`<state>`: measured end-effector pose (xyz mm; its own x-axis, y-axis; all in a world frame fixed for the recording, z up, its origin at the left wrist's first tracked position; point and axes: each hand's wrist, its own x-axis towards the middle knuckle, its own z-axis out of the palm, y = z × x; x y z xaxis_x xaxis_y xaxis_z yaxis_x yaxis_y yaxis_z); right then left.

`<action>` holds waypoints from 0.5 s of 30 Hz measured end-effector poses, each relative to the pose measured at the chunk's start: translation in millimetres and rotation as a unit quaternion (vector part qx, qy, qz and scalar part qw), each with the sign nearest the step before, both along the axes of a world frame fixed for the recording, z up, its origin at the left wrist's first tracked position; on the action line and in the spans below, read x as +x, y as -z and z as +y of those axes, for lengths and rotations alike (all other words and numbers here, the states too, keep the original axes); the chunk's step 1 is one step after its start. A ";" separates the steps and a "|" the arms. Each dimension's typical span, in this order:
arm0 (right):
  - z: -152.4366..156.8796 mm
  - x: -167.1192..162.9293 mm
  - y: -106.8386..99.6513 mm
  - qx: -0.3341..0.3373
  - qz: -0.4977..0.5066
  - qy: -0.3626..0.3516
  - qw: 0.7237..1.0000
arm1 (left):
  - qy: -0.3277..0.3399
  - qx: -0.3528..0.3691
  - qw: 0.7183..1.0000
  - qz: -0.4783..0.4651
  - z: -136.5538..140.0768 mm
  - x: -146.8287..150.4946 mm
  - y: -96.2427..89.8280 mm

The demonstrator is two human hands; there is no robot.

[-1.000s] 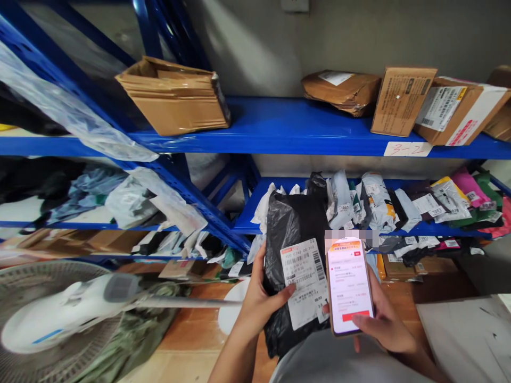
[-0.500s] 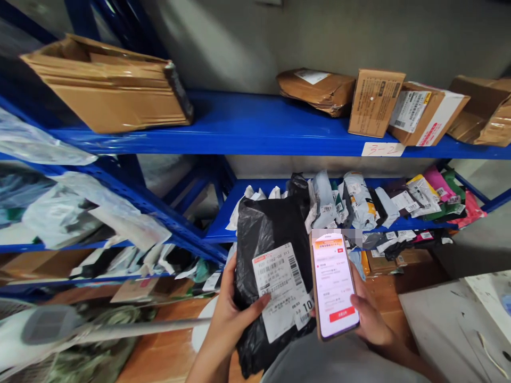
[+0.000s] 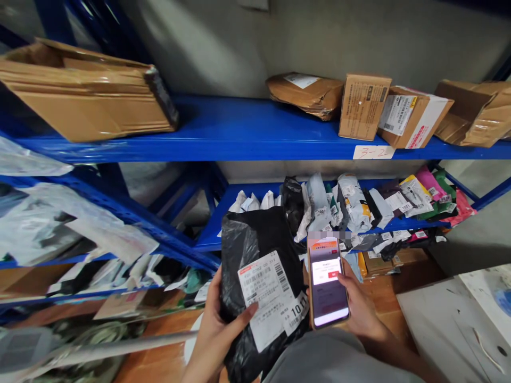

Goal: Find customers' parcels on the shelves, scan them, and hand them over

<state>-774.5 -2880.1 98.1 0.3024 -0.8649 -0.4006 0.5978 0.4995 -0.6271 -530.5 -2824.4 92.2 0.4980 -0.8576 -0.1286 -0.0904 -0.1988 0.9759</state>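
Observation:
My left hand [image 3: 223, 324] grips a black plastic parcel bag [image 3: 243, 239] by its left edge, thumb on the front and the other fingers hidden behind. A white shipping label [image 3: 265, 300] with barcodes covers much of its face, and a smaller sticker at the lower right reads "101" plus a part I cannot make out. Just right of the parcel, my right hand [image 3: 359, 306] holds a smartphone [image 3: 329, 303] upright. Its thumb lies on a red button in a white pop-up box, while the rest of the screen is dimmed.
On the blue upper shelf [image 3: 223, 127] stand an open carton [image 3: 91, 101] and several brown boxes [image 3: 363, 106]. Below, a blue shelf carries bagged parcels [image 3: 353, 199] in a row. A pale pole [image 3: 131, 343] crosses the lower left; a white surface [image 3: 443, 324] lies at lower right.
The phone's screen has gone from a bright list to a dimmed page with a pop-up, and my right thumb has moved up onto it. The view has shifted slightly right.

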 end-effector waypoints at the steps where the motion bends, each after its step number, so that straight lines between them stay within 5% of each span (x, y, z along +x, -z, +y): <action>1: -0.1 -0.6 -0.4 0.000 -0.006 -0.013 1.000 | -0.005 0.000 1.000 -0.008 0.6 1.4 2.2; 9: -22.5 -2.3 -4.9 -0.007 0.004 -0.070 0.998 | -0.077 0.024 0.997 -0.011 18.3 -4.9 5.7; 15: -47.3 14.9 34.7 0.069 0.055 -0.110 0.990 | -0.188 0.037 0.981 -0.011 58.4 -16.0 9.1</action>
